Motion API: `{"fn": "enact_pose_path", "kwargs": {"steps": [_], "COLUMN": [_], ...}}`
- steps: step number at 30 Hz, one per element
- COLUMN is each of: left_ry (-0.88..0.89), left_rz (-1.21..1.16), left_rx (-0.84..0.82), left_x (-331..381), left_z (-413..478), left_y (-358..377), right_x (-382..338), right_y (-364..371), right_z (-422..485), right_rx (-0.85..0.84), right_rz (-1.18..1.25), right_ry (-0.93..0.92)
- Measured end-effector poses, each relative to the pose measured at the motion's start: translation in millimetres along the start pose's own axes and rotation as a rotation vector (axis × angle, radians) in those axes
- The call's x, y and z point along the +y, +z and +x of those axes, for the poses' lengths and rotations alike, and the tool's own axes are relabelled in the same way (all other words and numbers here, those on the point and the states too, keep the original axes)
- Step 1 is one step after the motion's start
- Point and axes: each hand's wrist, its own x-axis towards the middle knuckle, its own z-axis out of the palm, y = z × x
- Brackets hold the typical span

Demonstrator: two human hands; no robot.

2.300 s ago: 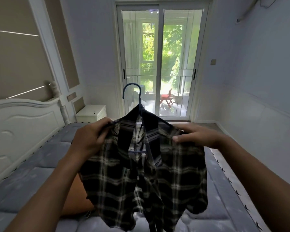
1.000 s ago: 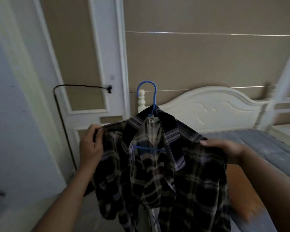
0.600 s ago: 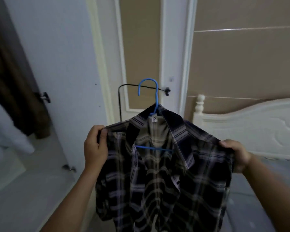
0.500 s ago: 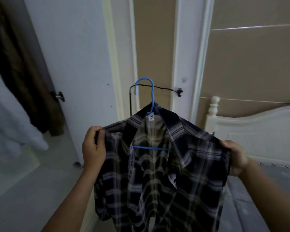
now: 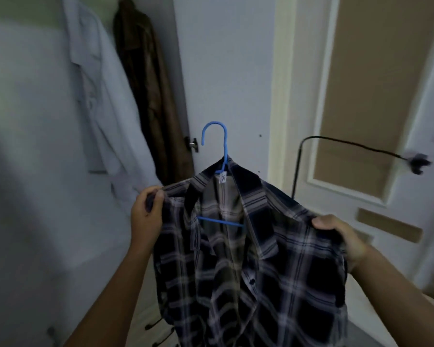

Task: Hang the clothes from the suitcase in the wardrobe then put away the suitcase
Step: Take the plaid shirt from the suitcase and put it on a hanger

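Observation:
A dark plaid shirt hangs on a blue hanger, held up in front of me. My left hand grips the shirt's left shoulder and my right hand grips its right shoulder. The hanger's hook stands upright above the collar, free of any rail. Behind it is the open wardrobe, where a pale shirt and a brown garment hang. The suitcase is out of view.
The white wardrobe door with a small dark knob stands right behind the hanger. A black cable arches across the panelled wall at right. Dark drawer handles show low down at the left.
I have turned left from the bed and window toward the wardrobe, carrying the shirt on its hanger. Both hands keep the same grip on the shoulders. The hanging garments have come into view.

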Motion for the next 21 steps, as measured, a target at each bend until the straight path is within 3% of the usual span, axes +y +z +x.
{"fn": "enact_pose_path", "kwargs": {"steps": [3, 6, 12, 17, 21], "left_ry": [-0.198, -0.308, -0.226, -0.29, -0.242], "left_rz": [-0.011, 0.042, 0.19, 0.01, -0.116], "left_rx": [0.116, 0.159, 0.191, 0.213, 0.278], "left_x": [-5, -4, 14, 7, 0], "left_z": [14, 18, 16, 41, 91], "left_y": [-15, -33, -53, -66, -87], "right_x": [-7, -16, -45, -72, -98], "right_y": [13, 39, 107, 166, 217], "right_z": [34, 63, 128, 179, 234], "right_rx": [-0.14, -0.208, -0.369, -0.459, -0.506], "right_rz": [0.007, 0.035, 0.041, 0.067, 0.051], "right_ry": [0.062, 0.011, -0.041, -0.094, -0.151]}}
